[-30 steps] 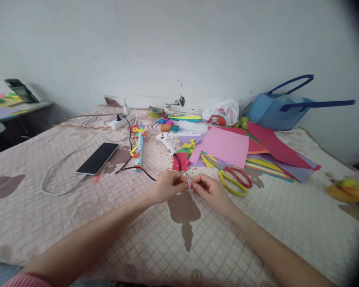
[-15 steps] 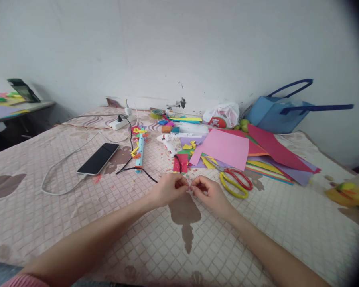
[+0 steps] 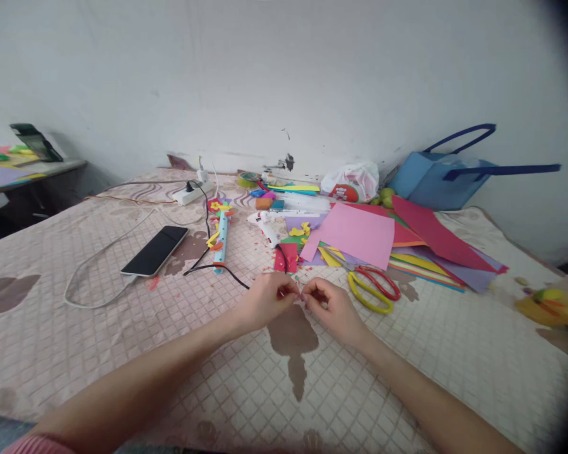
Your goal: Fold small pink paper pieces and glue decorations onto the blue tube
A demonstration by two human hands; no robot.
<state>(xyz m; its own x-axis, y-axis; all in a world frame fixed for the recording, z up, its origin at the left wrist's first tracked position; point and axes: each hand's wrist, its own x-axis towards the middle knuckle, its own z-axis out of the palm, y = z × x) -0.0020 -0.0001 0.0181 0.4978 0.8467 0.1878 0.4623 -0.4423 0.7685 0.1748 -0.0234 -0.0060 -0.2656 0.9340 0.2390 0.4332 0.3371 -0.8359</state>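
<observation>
Thumb and fingers of my left hand (image 3: 269,299) are pinched together near the middle of the table. My right hand (image 3: 332,306) is pinched the same way, its fingertips almost touching those of the left. Whatever lies between the fingertips is too small to make out. Just beyond them is a red foam piece (image 3: 286,257) crossed by a black cord. The white glue gun (image 3: 265,228) lies behind it. To the right of my right hand rest scissors with red and yellow handles (image 3: 369,299).
A phone (image 3: 155,251) on a cable and a power strip (image 3: 194,194) are at the left. A decorated light-blue strip (image 3: 221,239) lies nearer the middle. Pink paper (image 3: 357,234), other coloured sheets and a blue bag (image 3: 442,181) fill the back right.
</observation>
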